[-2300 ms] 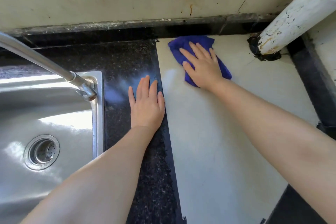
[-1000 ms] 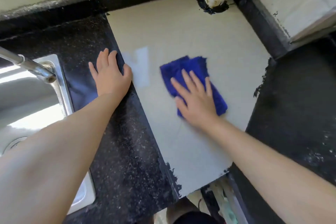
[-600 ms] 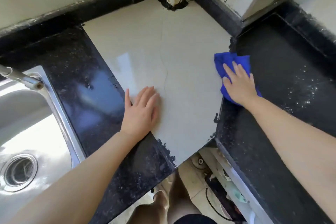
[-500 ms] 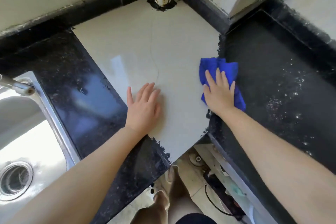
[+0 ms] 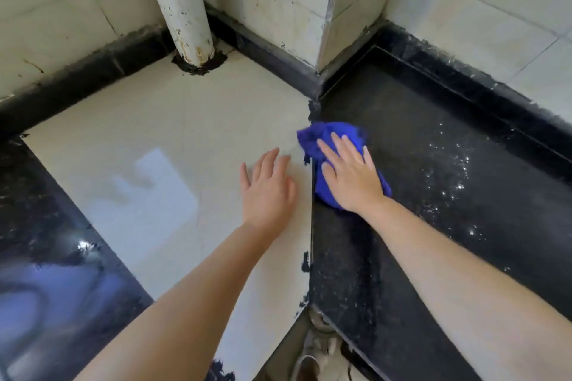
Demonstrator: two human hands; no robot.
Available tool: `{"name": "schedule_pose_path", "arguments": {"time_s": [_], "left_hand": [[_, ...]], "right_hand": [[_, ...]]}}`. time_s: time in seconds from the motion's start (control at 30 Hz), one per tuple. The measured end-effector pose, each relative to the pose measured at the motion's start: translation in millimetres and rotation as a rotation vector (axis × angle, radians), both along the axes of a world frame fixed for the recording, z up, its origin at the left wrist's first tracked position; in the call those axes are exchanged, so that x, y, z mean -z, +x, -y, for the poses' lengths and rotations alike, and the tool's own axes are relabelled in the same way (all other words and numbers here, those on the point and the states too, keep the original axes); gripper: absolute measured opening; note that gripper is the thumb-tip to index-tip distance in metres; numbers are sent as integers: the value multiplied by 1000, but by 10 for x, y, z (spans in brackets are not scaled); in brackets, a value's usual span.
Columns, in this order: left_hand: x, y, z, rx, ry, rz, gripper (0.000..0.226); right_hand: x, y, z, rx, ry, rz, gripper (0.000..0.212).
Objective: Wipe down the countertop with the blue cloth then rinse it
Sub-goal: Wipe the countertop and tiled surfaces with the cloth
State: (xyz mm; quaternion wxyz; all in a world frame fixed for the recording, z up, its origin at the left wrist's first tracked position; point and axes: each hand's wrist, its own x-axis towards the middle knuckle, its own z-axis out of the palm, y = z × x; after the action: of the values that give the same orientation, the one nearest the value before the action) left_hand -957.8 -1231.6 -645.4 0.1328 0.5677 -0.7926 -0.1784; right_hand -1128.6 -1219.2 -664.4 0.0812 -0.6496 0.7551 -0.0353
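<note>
Right hand: right hand [image 5: 351,178] pressed flat, fingers [image 5: 339,148] straight, on crumpled blue cloth [image 5: 322,136]; pressure likely drives the wipe
Left hand: left hand [image 5: 267,192] flat, fingers released, on cream tile; seemingly a brace
Cloth: on the black speckled stone bench [image 5: 433,195], at the tile seam
Room: tiled corner; white pipe [image 5: 179,9]

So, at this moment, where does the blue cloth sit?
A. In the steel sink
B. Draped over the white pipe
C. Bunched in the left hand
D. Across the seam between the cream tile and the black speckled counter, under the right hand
D: the right hand presses flat on the blue cloth at the seam; the left hand rests bare on the cream tile.
</note>
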Motion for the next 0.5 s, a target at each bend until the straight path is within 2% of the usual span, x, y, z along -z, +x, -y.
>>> {"name": "schedule_pose_path", "arguments": {"time_s": [0.1, 0.2, 0.3, 0.4, 0.43, 0.5], "left_hand": [[3, -271, 184, -22, -20, -13, 44], [-6, -572, 427, -59, -25, 1, 44], [12, -762, 699, -114, -19, 50, 44], [102, -817, 822, -94, 45, 137, 46], [125, -824, 825, -83, 53, 163, 47], [158, -838, 832, -60, 61, 220, 51]], "right_hand": [[-19, -383, 758, 205, 89, 44, 50], [-24, -193, 782, 273, 88, 91, 53], [-46, 16, 188, -14, 28, 66, 56], [-111, -405, 96, -339, 64, 89, 65], [-78, -611, 272, -369, 57, 55, 64], [-19, -975, 729, -256, 10, -11, 63]]}}
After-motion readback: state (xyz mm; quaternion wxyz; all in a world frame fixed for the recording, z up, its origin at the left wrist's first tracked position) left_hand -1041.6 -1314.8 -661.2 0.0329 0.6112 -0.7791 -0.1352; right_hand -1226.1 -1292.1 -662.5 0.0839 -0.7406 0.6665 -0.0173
